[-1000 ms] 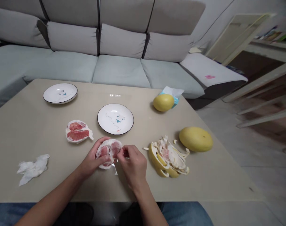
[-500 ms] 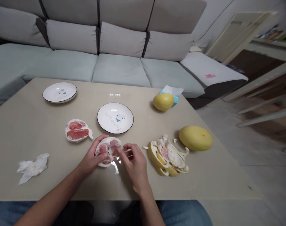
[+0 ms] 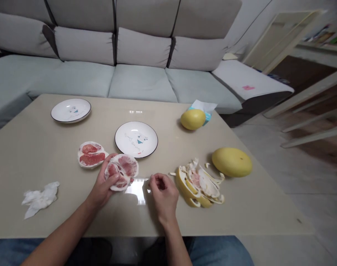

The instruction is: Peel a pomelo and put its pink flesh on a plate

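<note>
My left hand (image 3: 103, 186) is wrapped round a peeled chunk of red pomelo (image 3: 125, 168), its cut-looking face with pink flesh and white pith turned up. To the right, apart from the fruit, my right hand (image 3: 165, 194) has its fingers curled in a pinch; whatever may be between the tips is too small to make out. Another peeled pomelo piece (image 3: 92, 159) lies on the table just beyond my left hand. Yellow and white pomelo peel (image 3: 189, 188) is heaped to the right of my right hand.
Two white plates stand on the table (image 3: 101, 221): a nearer plate (image 3: 132, 138) and a farther plate (image 3: 70, 110). Whole yellow pomelos, one near (image 3: 232, 162) and one far (image 3: 193, 119), sit at the right, the far one against a tissue pack (image 3: 207, 111). Crumpled tissue (image 3: 40, 197) lies left.
My right hand has come away from the pomelo chunk to the right, and its fingers have curled in. My left hand has shifted slightly left and away from me with the chunk.
</note>
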Demonstrator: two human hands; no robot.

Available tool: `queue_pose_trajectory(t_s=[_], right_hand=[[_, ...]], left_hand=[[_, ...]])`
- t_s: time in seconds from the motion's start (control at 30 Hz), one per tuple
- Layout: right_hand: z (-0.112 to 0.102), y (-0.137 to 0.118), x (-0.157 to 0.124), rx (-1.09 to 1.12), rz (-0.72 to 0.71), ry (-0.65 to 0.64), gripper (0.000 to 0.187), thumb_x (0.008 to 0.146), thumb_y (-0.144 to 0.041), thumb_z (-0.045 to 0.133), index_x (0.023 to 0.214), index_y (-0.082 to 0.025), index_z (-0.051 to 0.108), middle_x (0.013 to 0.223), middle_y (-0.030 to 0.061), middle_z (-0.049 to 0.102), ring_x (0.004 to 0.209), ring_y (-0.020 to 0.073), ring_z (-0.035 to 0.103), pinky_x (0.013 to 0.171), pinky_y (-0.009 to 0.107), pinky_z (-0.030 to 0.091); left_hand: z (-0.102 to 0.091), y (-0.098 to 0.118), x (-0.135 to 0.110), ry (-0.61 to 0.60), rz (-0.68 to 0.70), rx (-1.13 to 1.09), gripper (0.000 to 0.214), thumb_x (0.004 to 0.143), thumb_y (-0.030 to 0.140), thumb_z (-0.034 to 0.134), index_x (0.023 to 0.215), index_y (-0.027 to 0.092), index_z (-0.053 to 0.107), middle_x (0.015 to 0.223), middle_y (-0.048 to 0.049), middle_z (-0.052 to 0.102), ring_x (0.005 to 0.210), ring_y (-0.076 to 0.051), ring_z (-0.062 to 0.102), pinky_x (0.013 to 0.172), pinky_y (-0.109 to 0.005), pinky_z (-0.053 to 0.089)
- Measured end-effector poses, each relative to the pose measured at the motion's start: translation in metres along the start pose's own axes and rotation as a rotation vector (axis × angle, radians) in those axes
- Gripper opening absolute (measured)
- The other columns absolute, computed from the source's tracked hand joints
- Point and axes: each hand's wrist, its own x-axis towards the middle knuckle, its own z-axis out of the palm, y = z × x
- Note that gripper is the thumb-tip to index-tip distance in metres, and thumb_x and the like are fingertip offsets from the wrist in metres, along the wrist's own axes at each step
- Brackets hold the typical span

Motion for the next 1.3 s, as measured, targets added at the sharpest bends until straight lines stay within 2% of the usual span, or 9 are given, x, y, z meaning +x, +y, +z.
queue_pose_trajectory(t_s=[0.1, 0.17, 0.33, 0.53, 0.7, 0.87, 1.0, 1.17, 1.3], right_hand=[[0.001, -0.008, -0.007, 0.181, 0.063, -0.109, 0.011, 0.087, -0.03, 0.062, 0.084, -0.02, 0.064, 0.072, 0.001, 0.067, 0.061, 0.0148, 0.064, 0.058, 0.024, 0.052], [0.004, -0.016, -0.011, 0.219, 0.019, -0.138, 0.009, 0.089, -0.028, 0.061, 0.089, -0.02, 0.065, 0.075, 0.001, 0.068, 0.062, 0.0142, 0.064, 0.058, 0.024, 0.053], [0.019, -0.03, -0.009, 0.081, -0.147, -0.119, 0.011, 0.09, -0.025, 0.061, 0.094, -0.019, 0.069, 0.082, 0.0032, 0.069, 0.069, 0.0139, 0.064, 0.065, 0.024, 0.053], [0.026, -0.03, -0.005, 0.015, -0.149, -0.127, 0.014, 0.09, -0.021, 0.058, 0.078, -0.019, 0.066, 0.072, 0.0007, 0.064, 0.061, 0.0124, 0.059, 0.059, 0.023, 0.048], [0.025, -0.025, -0.009, 0.03, -0.155, -0.072, 0.012, 0.087, -0.021, 0.059, 0.076, -0.02, 0.062, 0.067, -0.0017, 0.061, 0.058, 0.0116, 0.055, 0.057, 0.023, 0.046], [0.025, -0.016, -0.019, -0.082, -0.309, -0.06, 0.013, 0.087, -0.015, 0.057, 0.076, -0.02, 0.058, 0.067, -0.0022, 0.058, 0.058, 0.0114, 0.054, 0.059, 0.023, 0.044], [0.025, -0.014, -0.027, -0.042, -0.423, -0.108, 0.013, 0.09, -0.012, 0.054, 0.081, -0.02, 0.059, 0.071, 0.0001, 0.062, 0.064, 0.0129, 0.057, 0.061, 0.024, 0.046], [0.021, -0.021, -0.021, 0.078, -0.285, -0.045, 0.011, 0.094, -0.016, 0.056, 0.099, -0.021, 0.064, 0.089, 0.0041, 0.066, 0.074, 0.0139, 0.062, 0.067, 0.025, 0.052], [0.019, -0.023, -0.011, 0.074, -0.274, -0.121, 0.014, 0.095, -0.02, 0.056, 0.105, -0.022, 0.066, 0.095, 0.0059, 0.067, 0.081, 0.0158, 0.063, 0.071, 0.028, 0.053]], left_hand=[[0.003, 0.003, 0.0, -0.002, 0.0, 0.013, 0.068, 0.074, 0.023, 0.08, 0.133, 0.033, 0.048, 0.12, -0.0056, 0.062, 0.09, -0.022, 0.07, 0.08, -0.037, 0.061], [0.003, 0.002, 0.0, -0.011, 0.004, 0.033, 0.068, 0.073, 0.022, 0.08, 0.133, 0.032, 0.048, 0.118, -0.0048, 0.063, 0.091, -0.02, 0.069, 0.08, -0.033, 0.06], [-0.002, -0.003, 0.0, -0.037, 0.045, 0.099, 0.065, 0.075, 0.024, 0.078, 0.133, 0.031, 0.048, 0.116, -0.004, 0.064, 0.092, -0.018, 0.067, 0.079, -0.025, 0.056], [-0.006, -0.002, -0.001, -0.056, 0.091, 0.248, 0.061, 0.075, 0.026, 0.078, 0.13, 0.028, 0.05, 0.115, -0.0044, 0.063, 0.093, -0.018, 0.064, 0.081, -0.025, 0.053], [-0.003, -0.004, -0.002, -0.076, 0.026, 0.093, 0.065, 0.077, 0.024, 0.077, 0.134, 0.031, 0.047, 0.113, -0.0049, 0.065, 0.091, -0.019, 0.066, 0.077, -0.026, 0.055], [0.0, -0.004, 0.0, -0.06, -0.027, -0.016, 0.066, 0.077, 0.023, 0.078, 0.135, 0.031, 0.049, 0.121, -0.0051, 0.065, 0.1, -0.021, 0.067, 0.086, -0.028, 0.056], [0.0, -0.001, 0.001, -0.016, -0.007, -0.071, 0.066, 0.081, 0.022, 0.075, 0.138, 0.036, 0.045, 0.13, -0.004, 0.061, 0.105, -0.021, 0.066, 0.089, -0.033, 0.057], [0.0, 0.001, 0.001, -0.031, 0.018, -0.066, 0.064, 0.081, 0.019, 0.074, 0.137, 0.036, 0.046, 0.127, -0.0043, 0.062, 0.105, -0.022, 0.066, 0.088, -0.035, 0.058], [-0.001, -0.001, 0.0, -0.023, 0.006, -0.029, 0.064, 0.078, 0.021, 0.077, 0.135, 0.032, 0.05, 0.122, -0.0047, 0.066, 0.102, -0.021, 0.068, 0.085, -0.028, 0.058]])
